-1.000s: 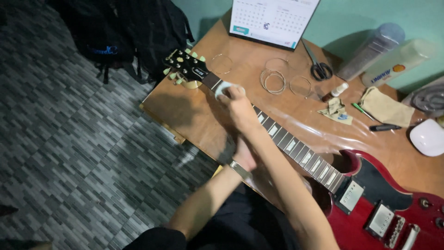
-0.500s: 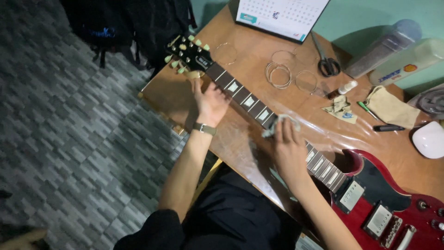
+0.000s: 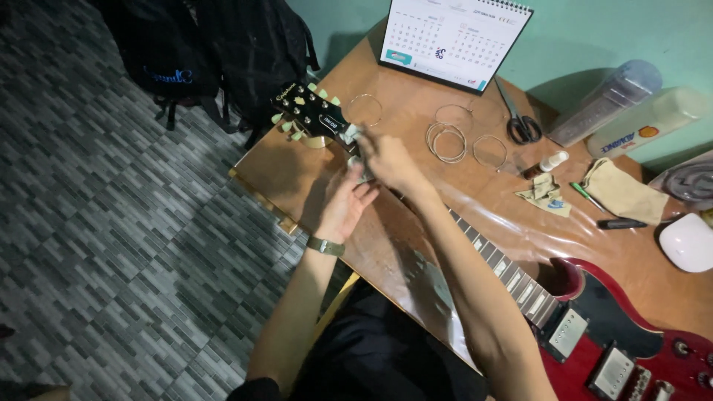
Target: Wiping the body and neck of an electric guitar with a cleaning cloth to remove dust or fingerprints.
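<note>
Red electric guitar (image 3: 594, 327) laid flat across wooden table (image 3: 297, 167), body at near right, neck (image 3: 497, 260) running up and left to black headstock (image 3: 308, 117) near table's far-left corner. Left hand (image 3: 345, 204) placed against near side of neck just below headstock, palm up, fingers loosely curled, supporting rather than gripping; watch (image 3: 325, 246) strapped at wrist. Right hand (image 3: 390, 160) set on top of neck close to headstock, fingers bent and pressed down onto a small pale cloth (image 3: 355, 135) against the fretboard; whether fully clamped on cloth, cannot tell. Both hands close together, nearly touching.

On table beyond hands: coiled strings (image 3: 445, 137) in several loops, scissors (image 3: 520, 122) to right of them, desk calendar (image 3: 453, 33) standing at far edge. Further right: small bottle (image 3: 553, 160), crumpled wrapper (image 3: 546, 194), green pen (image 3: 587, 197), tan cloth (image 3: 624, 191), black marker (image 3: 620, 223), white rounded object (image 3: 687, 241) at right edge. Black backpack (image 3: 208, 52) on tiled floor (image 3: 111, 223), far left of table.
</note>
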